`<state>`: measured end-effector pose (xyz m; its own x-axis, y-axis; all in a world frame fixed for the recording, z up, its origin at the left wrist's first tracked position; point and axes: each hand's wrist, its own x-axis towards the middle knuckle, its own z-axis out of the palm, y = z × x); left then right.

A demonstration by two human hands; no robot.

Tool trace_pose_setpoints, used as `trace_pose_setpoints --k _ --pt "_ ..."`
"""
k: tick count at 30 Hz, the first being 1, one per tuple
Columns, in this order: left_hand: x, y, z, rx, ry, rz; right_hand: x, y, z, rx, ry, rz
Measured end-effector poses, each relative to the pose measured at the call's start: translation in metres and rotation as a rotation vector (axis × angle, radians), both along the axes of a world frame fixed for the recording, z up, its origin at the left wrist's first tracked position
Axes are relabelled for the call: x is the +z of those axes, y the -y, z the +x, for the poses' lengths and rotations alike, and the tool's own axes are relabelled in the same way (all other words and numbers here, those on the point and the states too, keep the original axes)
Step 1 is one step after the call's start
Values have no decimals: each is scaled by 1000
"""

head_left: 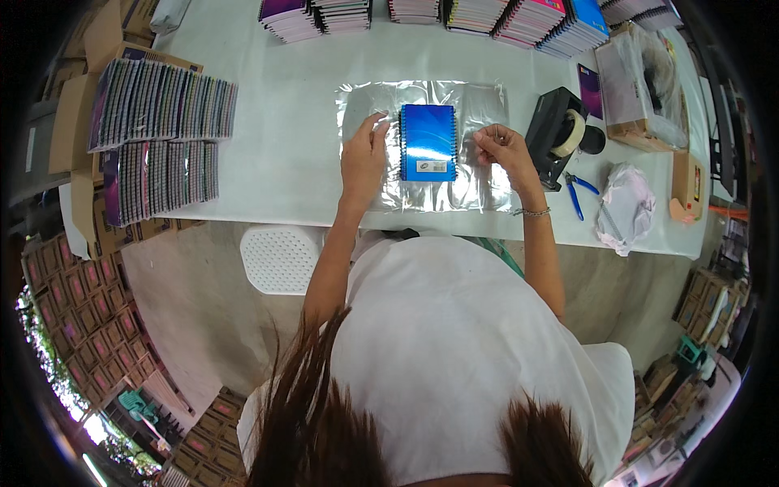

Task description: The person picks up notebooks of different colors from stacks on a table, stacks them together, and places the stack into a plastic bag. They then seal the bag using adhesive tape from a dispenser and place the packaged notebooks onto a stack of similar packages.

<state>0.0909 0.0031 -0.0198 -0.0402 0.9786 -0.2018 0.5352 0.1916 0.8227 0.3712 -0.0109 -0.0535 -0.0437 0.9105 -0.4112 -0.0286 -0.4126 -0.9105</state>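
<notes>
Unreadable barcode label (431,166), on blue notebook (428,132)

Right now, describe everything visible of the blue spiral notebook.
The blue spiral notebook has a glossy, card-like cover with glare and a white barcode label toward its near end. Coil loops show along both long sides; whether it tops a stack is unclear. It lies closed, flat on the clear plastic sheet, between left hand and right hand, neither visibly touching it.

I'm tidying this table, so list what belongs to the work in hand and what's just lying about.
Seemingly in use:
- blue spiral notebook, between left hand and right hand
- clear plastic sheet beneath it
- perhaps black tape dispenser

Seemingly lying about:
- blue-handled cutting tool
- crumpled whitish wrapping
- white stool
</notes>
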Motion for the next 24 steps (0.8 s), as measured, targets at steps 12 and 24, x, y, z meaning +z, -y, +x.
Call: trace_pose_setpoints --k 12,24 --pt "-1 -9 17 -148 -213 131 7 -12 -34 34 247 131" --pt "-29 -15 52 -255 -316 142 21 -12 -100 43 727 242"
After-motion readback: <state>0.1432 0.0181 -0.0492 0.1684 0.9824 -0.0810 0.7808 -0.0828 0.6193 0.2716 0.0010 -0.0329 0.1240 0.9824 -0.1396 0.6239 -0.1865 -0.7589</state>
